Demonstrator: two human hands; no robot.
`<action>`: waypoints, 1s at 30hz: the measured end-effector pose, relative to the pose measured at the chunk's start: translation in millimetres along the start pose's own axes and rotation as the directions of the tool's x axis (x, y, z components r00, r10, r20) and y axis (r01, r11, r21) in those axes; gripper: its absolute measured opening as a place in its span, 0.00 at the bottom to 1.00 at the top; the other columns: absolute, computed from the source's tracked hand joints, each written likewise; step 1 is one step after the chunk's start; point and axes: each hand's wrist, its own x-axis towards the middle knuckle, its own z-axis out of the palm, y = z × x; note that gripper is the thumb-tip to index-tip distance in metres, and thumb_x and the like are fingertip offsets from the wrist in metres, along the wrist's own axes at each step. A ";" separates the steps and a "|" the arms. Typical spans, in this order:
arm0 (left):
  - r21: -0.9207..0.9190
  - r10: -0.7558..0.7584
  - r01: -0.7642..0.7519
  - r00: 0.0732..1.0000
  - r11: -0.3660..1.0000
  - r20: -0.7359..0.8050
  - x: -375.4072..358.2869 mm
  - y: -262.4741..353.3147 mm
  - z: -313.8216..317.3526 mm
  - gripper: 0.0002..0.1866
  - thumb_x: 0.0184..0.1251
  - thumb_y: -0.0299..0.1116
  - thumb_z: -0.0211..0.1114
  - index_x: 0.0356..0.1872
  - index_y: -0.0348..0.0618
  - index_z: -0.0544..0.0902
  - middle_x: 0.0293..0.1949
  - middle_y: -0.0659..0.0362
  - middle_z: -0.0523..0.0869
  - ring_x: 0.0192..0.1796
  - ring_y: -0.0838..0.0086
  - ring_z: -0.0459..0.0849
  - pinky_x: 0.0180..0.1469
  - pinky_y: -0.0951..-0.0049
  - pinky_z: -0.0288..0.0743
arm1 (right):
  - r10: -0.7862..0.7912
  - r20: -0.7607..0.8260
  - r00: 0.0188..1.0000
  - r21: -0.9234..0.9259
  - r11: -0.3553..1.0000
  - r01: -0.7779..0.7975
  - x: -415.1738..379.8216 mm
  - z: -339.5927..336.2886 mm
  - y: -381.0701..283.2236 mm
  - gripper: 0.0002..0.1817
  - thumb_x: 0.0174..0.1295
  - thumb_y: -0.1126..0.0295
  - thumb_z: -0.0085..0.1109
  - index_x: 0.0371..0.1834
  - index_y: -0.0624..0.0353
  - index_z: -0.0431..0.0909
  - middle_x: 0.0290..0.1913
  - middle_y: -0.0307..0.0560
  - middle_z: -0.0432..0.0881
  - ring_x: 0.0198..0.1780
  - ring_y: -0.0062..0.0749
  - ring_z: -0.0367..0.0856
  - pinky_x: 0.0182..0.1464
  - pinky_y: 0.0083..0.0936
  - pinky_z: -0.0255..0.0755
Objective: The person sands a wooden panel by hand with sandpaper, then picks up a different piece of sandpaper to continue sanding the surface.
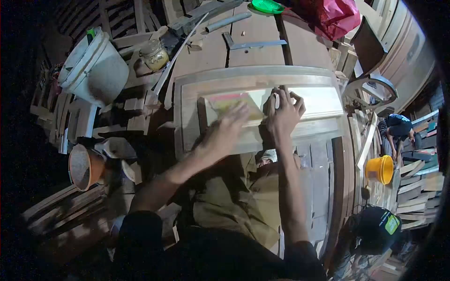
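A framed wooden panel (318, 124) lies flat across the worktop in front of me, with a pale, brightly lit strip in its middle. My left hand (232, 117) is over the left part of the panel, its fingers smeared by motion. At its fingertips lies a thin yellowish sheet or packet (229, 99) with a pink edge. My right hand (283, 110) is on the panel's middle, fingers curled and pressed together beside a dark upright edge; I cannot tell what they hold. A dark narrow strip (202, 114) stands at the panel's left.
Beyond the panel lie a metal square (258, 44), a grey tube (228, 22) and a green dish (267, 5). At left are a white bucket (96, 70), a glass jar (154, 56) and an orange bucket (86, 166). A yellow bucket (379, 169) and two people are at right.
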 end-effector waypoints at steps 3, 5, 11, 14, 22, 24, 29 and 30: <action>-0.010 -0.116 0.116 0.993 0.993 0.000 30.2 -43.2 -20.8 0.23 0.69 0.15 0.54 0.64 0.29 0.83 0.69 0.36 0.80 0.76 0.47 0.75 0.81 0.52 0.66 | -0.026 -0.017 1.000 -0.012 1.000 0.026 -0.3 -1.5 -0.4 0.16 0.72 0.59 0.62 0.57 0.52 0.87 0.66 0.39 0.86 0.64 0.46 0.74 0.74 0.44 0.58; -0.022 -0.190 0.189 0.982 0.982 -0.011 31.9 -45.7 -18.0 0.24 0.72 0.16 0.51 0.66 0.33 0.82 0.71 0.38 0.79 0.77 0.47 0.74 0.81 0.52 0.66 | -0.040 -0.052 0.998 -0.006 0.999 0.039 -0.2 0.1 -0.7 0.14 0.70 0.63 0.62 0.54 0.53 0.87 0.65 0.40 0.86 0.62 0.47 0.74 0.72 0.45 0.60; 0.084 -0.069 0.072 0.997 0.994 -0.037 15.3 -47.0 -16.8 0.24 0.68 0.11 0.54 0.66 0.22 0.79 0.67 0.32 0.81 0.74 0.45 0.77 0.80 0.48 0.66 | -0.039 -0.077 0.996 0.024 0.999 0.041 0.0 0.6 -1.3 0.14 0.68 0.65 0.63 0.53 0.53 0.87 0.64 0.42 0.86 0.61 0.49 0.74 0.71 0.46 0.60; 0.044 -0.110 0.112 0.992 0.993 -0.054 17.3 -41.8 -11.4 0.24 0.67 0.10 0.54 0.64 0.23 0.81 0.67 0.30 0.80 0.74 0.43 0.77 0.81 0.47 0.65 | -0.040 -0.059 0.997 0.027 0.999 0.042 0.9 -4.3 -4.3 0.14 0.68 0.65 0.62 0.54 0.53 0.87 0.65 0.43 0.86 0.61 0.49 0.74 0.72 0.46 0.60; -0.025 -0.142 0.141 0.990 0.990 -0.023 24.2 -38.8 -6.5 0.23 0.71 0.17 0.53 0.66 0.28 0.81 0.68 0.35 0.80 0.76 0.44 0.75 0.81 0.49 0.65 | -0.051 -0.057 0.997 0.043 0.998 0.053 0.5 -3.4 -3.3 0.14 0.69 0.65 0.62 0.55 0.54 0.86 0.65 0.42 0.86 0.62 0.49 0.74 0.72 0.46 0.59; 0.002 0.036 -0.036 0.996 0.999 -0.081 1.8 -14.1 9.9 0.20 0.72 0.16 0.54 0.62 0.22 0.81 0.65 0.30 0.81 0.74 0.41 0.77 0.80 0.46 0.66 | -0.050 -0.035 0.998 0.032 0.998 0.051 2.6 -7.5 -4.9 0.14 0.69 0.65 0.61 0.54 0.54 0.86 0.65 0.43 0.86 0.62 0.50 0.74 0.72 0.46 0.59; -0.239 -0.571 0.646 0.758 0.725 0.315 46.2 -9.3 -43.9 0.26 0.69 0.10 0.52 0.67 0.29 0.81 0.72 0.34 0.77 0.79 0.45 0.71 0.83 0.48 0.62 | -0.044 -0.062 0.997 0.034 0.998 0.046 -3.7 0.5 0.1 0.12 0.68 0.64 0.63 0.52 0.52 0.87 0.64 0.42 0.86 0.62 0.49 0.74 0.71 0.46 0.60; -0.190 -0.437 0.485 0.866 0.854 0.244 41.4 -8.6 -37.2 0.26 0.69 0.10 0.52 0.67 0.28 0.80 0.72 0.34 0.77 0.79 0.46 0.71 0.83 0.48 0.63 | -0.050 -0.071 0.996 0.030 0.998 0.052 -0.3 0.1 0.2 0.12 0.68 0.64 0.63 0.52 0.52 0.87 0.64 0.41 0.86 0.62 0.49 0.74 0.71 0.46 0.60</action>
